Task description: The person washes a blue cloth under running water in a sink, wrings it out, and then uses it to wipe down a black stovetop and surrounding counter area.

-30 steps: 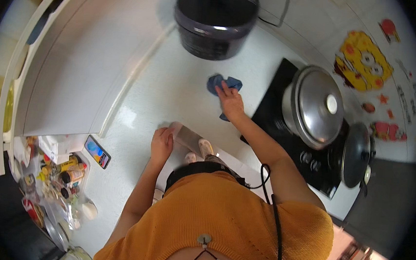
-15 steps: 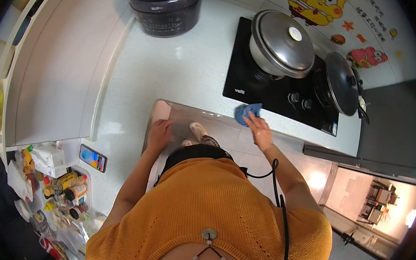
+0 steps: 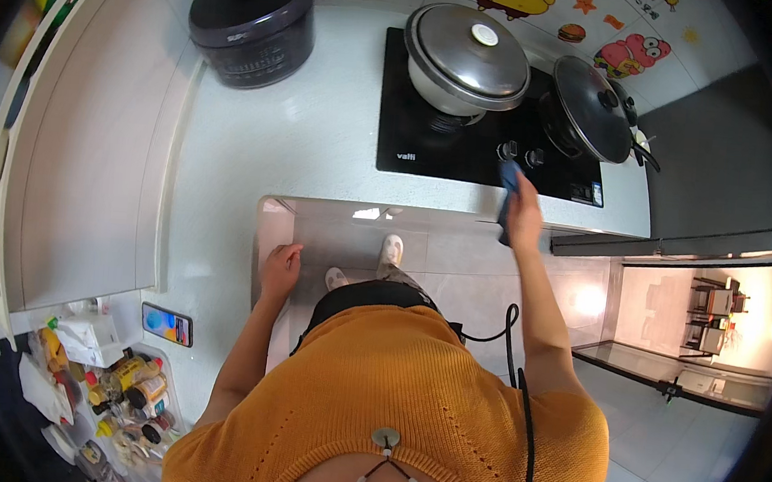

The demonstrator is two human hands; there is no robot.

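A blue cloth (image 3: 508,180) is gripped in my right hand (image 3: 525,217), at the front edge of the black stove (image 3: 447,151). The cloth's upper end reaches the stove's front part just below the knobs (image 3: 508,150), while its lower end hangs past the counter edge. Whether it touches the knobs I cannot tell. My left hand (image 3: 280,269) is at the inner edge of the left counter, its fingers curled in with nothing visible in them. On the stove sit a lidded steel pot (image 3: 471,62) and, right of it, a lidded black pan (image 3: 587,107).
A dark rice cooker (image 3: 253,27) stands on the white counter (image 3: 322,136) at the back left. A phone (image 3: 167,324) lies on the left counter near bottles and packages (image 3: 134,384). A black cable (image 3: 523,406) runs down my right side. A dark grey panel (image 3: 722,172) bounds the right.
My right hand has moved right along the stove's front edge with the blue cloth. My left hand has shifted slightly left and down, fingers more curled. The view has also shifted and turned.
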